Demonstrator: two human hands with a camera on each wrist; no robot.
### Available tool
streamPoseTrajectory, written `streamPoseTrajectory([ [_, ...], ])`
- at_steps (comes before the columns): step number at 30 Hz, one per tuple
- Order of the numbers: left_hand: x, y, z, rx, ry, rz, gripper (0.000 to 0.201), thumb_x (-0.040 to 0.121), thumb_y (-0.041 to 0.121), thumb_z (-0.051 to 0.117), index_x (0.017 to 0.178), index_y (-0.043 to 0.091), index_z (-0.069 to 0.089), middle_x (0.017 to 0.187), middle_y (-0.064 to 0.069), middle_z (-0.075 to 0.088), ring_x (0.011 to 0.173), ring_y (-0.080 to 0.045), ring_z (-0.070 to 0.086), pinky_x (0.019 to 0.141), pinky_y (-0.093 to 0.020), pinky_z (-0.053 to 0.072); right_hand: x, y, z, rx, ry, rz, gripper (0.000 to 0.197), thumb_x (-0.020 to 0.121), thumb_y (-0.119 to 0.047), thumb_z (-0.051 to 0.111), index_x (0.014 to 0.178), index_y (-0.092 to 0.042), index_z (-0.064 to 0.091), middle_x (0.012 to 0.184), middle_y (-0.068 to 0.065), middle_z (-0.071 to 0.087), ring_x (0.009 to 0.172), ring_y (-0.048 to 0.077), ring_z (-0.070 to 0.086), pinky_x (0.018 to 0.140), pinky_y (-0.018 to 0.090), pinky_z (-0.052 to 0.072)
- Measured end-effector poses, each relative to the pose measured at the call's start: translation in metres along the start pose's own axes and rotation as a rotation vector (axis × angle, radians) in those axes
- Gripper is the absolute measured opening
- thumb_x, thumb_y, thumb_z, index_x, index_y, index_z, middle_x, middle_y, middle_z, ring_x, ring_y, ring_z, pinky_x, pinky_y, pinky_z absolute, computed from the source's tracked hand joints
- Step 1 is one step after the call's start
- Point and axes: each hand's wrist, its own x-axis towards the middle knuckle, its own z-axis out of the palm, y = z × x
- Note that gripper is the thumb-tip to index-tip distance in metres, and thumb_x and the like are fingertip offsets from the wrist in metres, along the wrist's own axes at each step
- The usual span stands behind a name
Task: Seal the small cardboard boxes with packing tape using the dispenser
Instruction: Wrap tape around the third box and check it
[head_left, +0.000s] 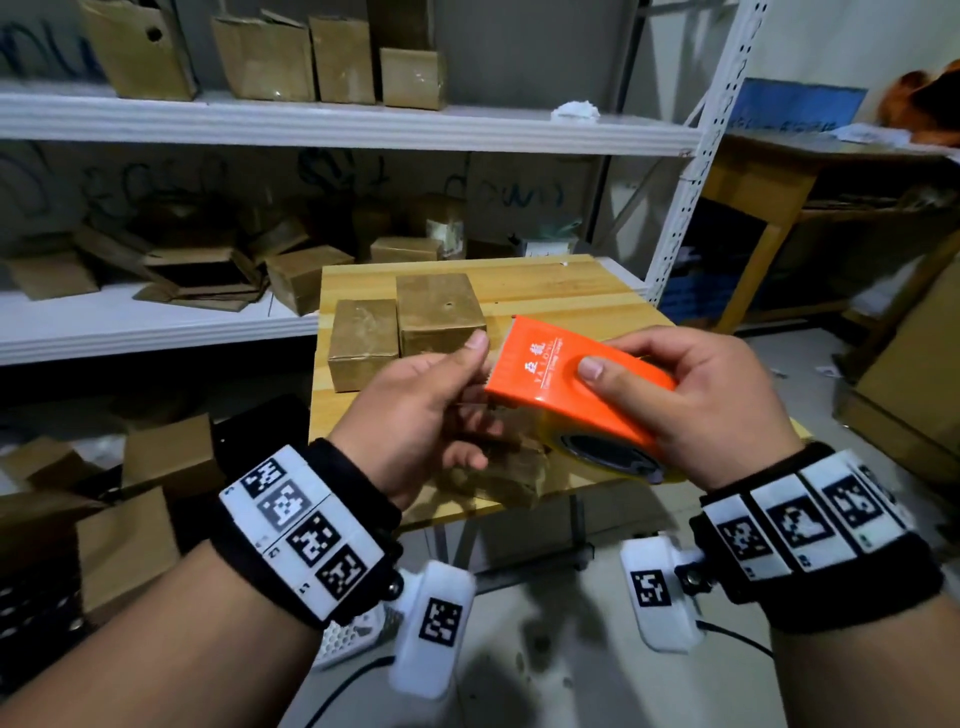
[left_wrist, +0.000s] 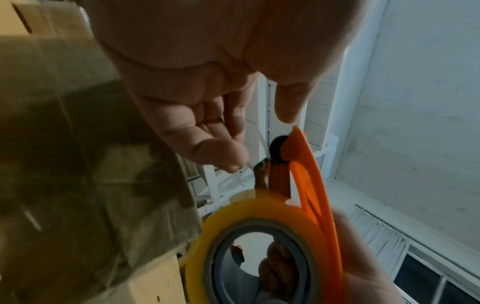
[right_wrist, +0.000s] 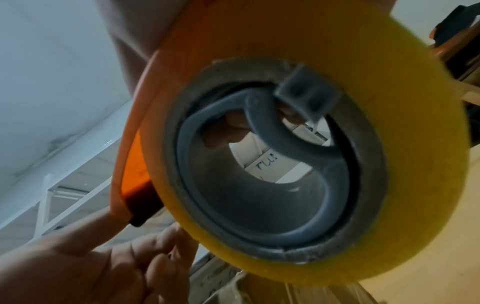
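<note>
The right hand (head_left: 691, 400) was clamped on the orange plastic tape dispenser (head_left: 571, 379), thumb pressed on its flat top and fingers wrapped round the far side, holding it in the air above the near edge of the pale wooden table (head_left: 571, 291). The left hand (head_left: 431, 410) sat just beside the dispenser's front end, thumb and forefinger brought together at the mouth; whether they actually had the tape's free end I could not tell, since the film itself did not show. From the left wrist view the fingertips (left_wrist: 228, 156) hovered right by the black roller (left_wrist: 278, 149).

My guess is the step was drawing out a tail of tape. To do it well, the puller should pinch the end squarely, keep it off the blade, and pull straight so the yellowish tape roll (right_wrist: 350, 82) turns freely on its grey hub (right_wrist: 259, 164).

Two small brown cardboard boxes (head_left: 405, 332) stood touching each other on the table, beyond the dispenser; a third, crumpled one (head_left: 498, 473) lay under the hands.

White lettering on the dispenser's top showed Chinese characters and a Latin line too small to read. Blue scrawl marked the shelf's back panel, illegible.
</note>
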Motion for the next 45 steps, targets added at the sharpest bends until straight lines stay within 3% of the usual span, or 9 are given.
streamPoseTrajectory([
  [7, 0.001, -0.007, 0.001, 0.167, 0.091, 0.106, 0.028, 0.099, 0.035, 0.065, 0.088, 0.012, 0.074, 0.072, -0.012, 0.064, 0.061, -0.022, 0.053, 0.050, -0.029, 0.039, -0.003, -0.002, -0.002, -0.047, -0.023, -0.007, 0.037, 0.069, -0.060, 0.076, 0.090, -0.030, 0.080, 0.090, -0.026, 0.076, 0.081, -0.005, 0.071, 0.063, 0.008, 0.049],
  [11, 0.000, -0.011, 0.002, 0.224, 0.152, 0.130, 0.029, 0.106, 0.024, 0.059, 0.083, 0.014, 0.074, 0.064, -0.009, 0.064, 0.052, -0.019, 0.050, 0.052, -0.030, 0.037, -0.004, -0.004, -0.001, -0.029, -0.028, -0.009, 0.042, 0.067, -0.061, 0.076, 0.091, -0.027, 0.081, 0.084, -0.015, 0.078, 0.081, -0.005, 0.072, 0.062, 0.008, 0.049],
  [14, -0.001, -0.012, 0.007, 0.384, 0.239, 0.208, 0.028, 0.105, 0.024, 0.060, 0.080, 0.018, 0.071, 0.061, 0.004, 0.067, 0.053, -0.011, 0.055, 0.049, -0.027, 0.043, -0.003, -0.005, 0.002, -0.041, -0.023, -0.011, 0.044, 0.066, -0.064, 0.075, 0.090, -0.028, 0.081, 0.085, -0.015, 0.078, 0.080, -0.004, 0.072, 0.063, 0.009, 0.049],
  [21, -0.003, -0.011, 0.002, 0.641, 0.365, 0.385, 0.022, 0.103, 0.029, 0.064, 0.084, 0.022, 0.072, 0.075, 0.003, 0.075, 0.068, -0.011, 0.071, 0.060, -0.029, 0.056, -0.002, -0.007, 0.004, -0.117, -0.030, -0.003, 0.048, 0.063, -0.069, 0.072, 0.089, -0.029, 0.081, 0.085, -0.015, 0.076, 0.082, -0.003, 0.070, 0.064, 0.010, 0.051],
  [29, 0.009, 0.012, -0.043, 0.581, 0.463, 0.279, 0.027, 0.102, 0.028, 0.066, 0.079, 0.016, 0.073, 0.062, 0.007, 0.070, 0.052, 0.001, 0.061, 0.050, -0.014, 0.047, -0.002, 0.004, -0.008, -0.138, -0.023, 0.077, 0.048, 0.063, -0.068, 0.076, 0.086, -0.026, 0.080, 0.081, -0.009, 0.076, 0.067, 0.007, 0.073, 0.042, 0.015, 0.047],
  [32, 0.010, 0.011, -0.048, 0.595, 0.439, 0.260, 0.027, 0.102, 0.026, 0.066, 0.079, 0.013, 0.074, 0.059, 0.006, 0.069, 0.049, 0.004, 0.058, 0.049, -0.012, 0.045, 0.000, 0.005, -0.006, -0.148, -0.037, 0.099, 0.049, 0.062, -0.068, 0.076, 0.085, -0.025, 0.080, 0.078, -0.010, 0.076, 0.066, -0.001, 0.071, 0.044, 0.013, 0.048],
  [35, 0.010, 0.017, -0.054, 0.656, 0.487, 0.263, 0.031, 0.104, 0.032, 0.063, 0.083, 0.012, 0.075, 0.067, 0.005, 0.071, 0.057, 0.000, 0.059, 0.060, -0.023, 0.047, 0.002, 0.007, -0.006, -0.158, -0.053, 0.141, 0.050, 0.060, -0.070, 0.074, 0.081, -0.026, 0.080, 0.073, -0.013, 0.076, 0.065, -0.002, 0.071, 0.048, 0.013, 0.049],
  [39, 0.015, 0.022, -0.087, 0.579, 0.591, 0.163, 0.035, 0.102, 0.043, 0.064, 0.079, 0.021, 0.079, 0.074, -0.001, 0.074, 0.073, -0.030, 0.064, 0.073, -0.044, 0.054, 0.003, 0.012, -0.014, -0.194, -0.025, 0.191, 0.044, 0.064, -0.068, 0.076, 0.077, -0.026, 0.079, 0.072, -0.011, 0.075, 0.065, -0.001, 0.070, 0.057, 0.024, 0.050],
  [45, 0.024, 0.012, -0.096, 0.559, 0.561, 0.053, 0.032, 0.102, 0.034, 0.066, 0.081, 0.012, 0.075, 0.068, -0.002, 0.064, 0.064, -0.020, 0.051, 0.059, -0.034, 0.044, 0.003, 0.016, -0.011, -0.200, -0.027, 0.259, 0.033, 0.076, -0.057, 0.082, 0.077, -0.023, 0.078, 0.072, -0.014, 0.076, 0.061, 0.005, 0.073, 0.057, 0.028, 0.054],
])
